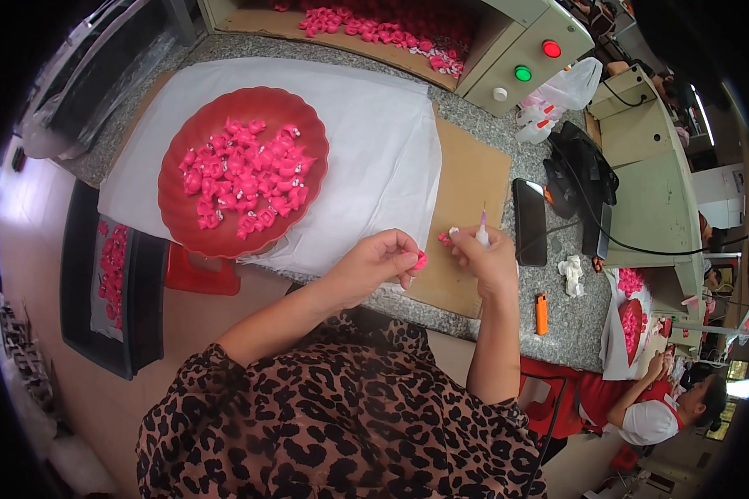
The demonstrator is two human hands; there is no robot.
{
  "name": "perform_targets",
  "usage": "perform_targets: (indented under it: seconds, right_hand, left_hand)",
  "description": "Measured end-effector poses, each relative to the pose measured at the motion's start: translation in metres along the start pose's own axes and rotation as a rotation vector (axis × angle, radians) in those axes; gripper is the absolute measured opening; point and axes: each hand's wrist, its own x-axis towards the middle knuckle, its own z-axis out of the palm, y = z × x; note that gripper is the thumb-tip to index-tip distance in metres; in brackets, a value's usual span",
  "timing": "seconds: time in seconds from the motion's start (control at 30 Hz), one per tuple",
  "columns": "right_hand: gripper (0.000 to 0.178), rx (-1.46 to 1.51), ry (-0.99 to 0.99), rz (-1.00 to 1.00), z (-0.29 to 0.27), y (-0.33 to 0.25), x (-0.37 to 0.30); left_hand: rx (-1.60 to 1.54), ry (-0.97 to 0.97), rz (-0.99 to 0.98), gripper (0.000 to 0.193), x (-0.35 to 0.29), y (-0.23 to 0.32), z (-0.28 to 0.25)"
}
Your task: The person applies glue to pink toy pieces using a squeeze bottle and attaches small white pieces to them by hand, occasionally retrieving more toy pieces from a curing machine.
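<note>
Over the table's near edge, my left hand pinches a small glossy pink figure between thumb and fingertips. To its right, my right hand is closed round a white dispenser with a purple needle tip, its thin needle pointing up and away from me. By the right fingertips is another small pink-and-white piece; I cannot tell whether it is held or lies on the cardboard. Farther left, a red scalloped plate holds a heap of similar pink figures.
White paper and brown cardboard cover the granite table. A phone, crumpled tissue and orange lighter lie at right. Behind stands a machine with coloured buttons. A dark bin is at left; a co-worker sits at right.
</note>
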Motion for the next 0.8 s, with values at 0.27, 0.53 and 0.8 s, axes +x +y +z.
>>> perform_targets:
  seconds: [0.27,0.53,0.8]
  right_hand:
    - [0.013,0.223,-0.250,0.139,0.009,0.002,-0.043]
    - [0.012,0.135,-0.297,0.136,0.005,-0.001,-0.044]
    - [0.014,-0.156,-0.311,-0.001,0.005,0.011,-0.033]
  left_hand:
    - [0.002,0.144,0.008,0.022,-0.001,-0.003,0.009]
    - [0.136,0.147,0.005,0.021,-0.004,-0.003,0.011]
    - [0.253,0.133,0.085,0.019,-0.003,-0.010,0.012]
